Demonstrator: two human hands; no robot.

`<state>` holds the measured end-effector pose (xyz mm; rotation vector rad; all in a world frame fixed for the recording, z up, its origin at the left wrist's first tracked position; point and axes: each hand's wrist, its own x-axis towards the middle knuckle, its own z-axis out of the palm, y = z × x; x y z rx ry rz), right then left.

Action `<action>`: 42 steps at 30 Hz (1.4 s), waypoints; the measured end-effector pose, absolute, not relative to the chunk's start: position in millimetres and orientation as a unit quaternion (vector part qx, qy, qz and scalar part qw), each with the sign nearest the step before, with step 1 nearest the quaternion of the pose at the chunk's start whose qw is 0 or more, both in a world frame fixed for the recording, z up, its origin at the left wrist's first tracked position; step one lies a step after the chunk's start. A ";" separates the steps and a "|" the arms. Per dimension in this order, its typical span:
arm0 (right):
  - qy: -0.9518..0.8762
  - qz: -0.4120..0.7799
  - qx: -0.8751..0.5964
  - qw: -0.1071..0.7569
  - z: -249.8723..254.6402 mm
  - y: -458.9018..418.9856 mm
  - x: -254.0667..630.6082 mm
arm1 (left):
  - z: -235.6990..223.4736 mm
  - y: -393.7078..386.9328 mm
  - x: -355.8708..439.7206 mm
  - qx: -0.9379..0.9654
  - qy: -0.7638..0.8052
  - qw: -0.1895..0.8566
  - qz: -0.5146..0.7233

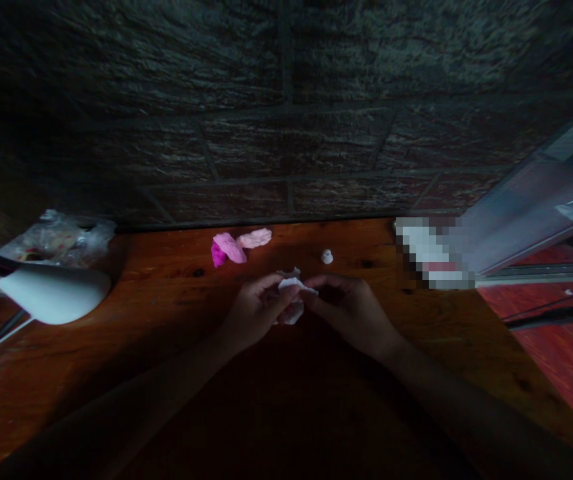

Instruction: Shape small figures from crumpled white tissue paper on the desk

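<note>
A dim block wall (336,140) backs the wooden desk (166,270). Near its rear edge, the left hand (259,307) and right hand (349,307), both nearly closed, pinch a crumpled white piece (290,284) — likely light, soft, easily torn, best held by the rim. Pink lumps (232,249) and a white knob (327,257) behind could hinder forward reach.
</note>
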<state>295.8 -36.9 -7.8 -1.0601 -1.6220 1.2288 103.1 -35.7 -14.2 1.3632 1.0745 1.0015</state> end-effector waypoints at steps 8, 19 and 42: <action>-0.648 0.487 -0.427 0.400 -8.2 -36.9 296.2 | -14.7 -39.0 103.2 0.589 0.430 0.516 0.449; -0.726 0.325 -0.406 0.450 5.0 -41.5 299.0 | -17.1 -33.7 105.4 0.472 0.484 0.537 0.505; -0.544 0.574 -0.377 0.482 -4.0 -31.8 294.2 | -12.2 -30.2 103.7 0.492 0.443 0.586 0.468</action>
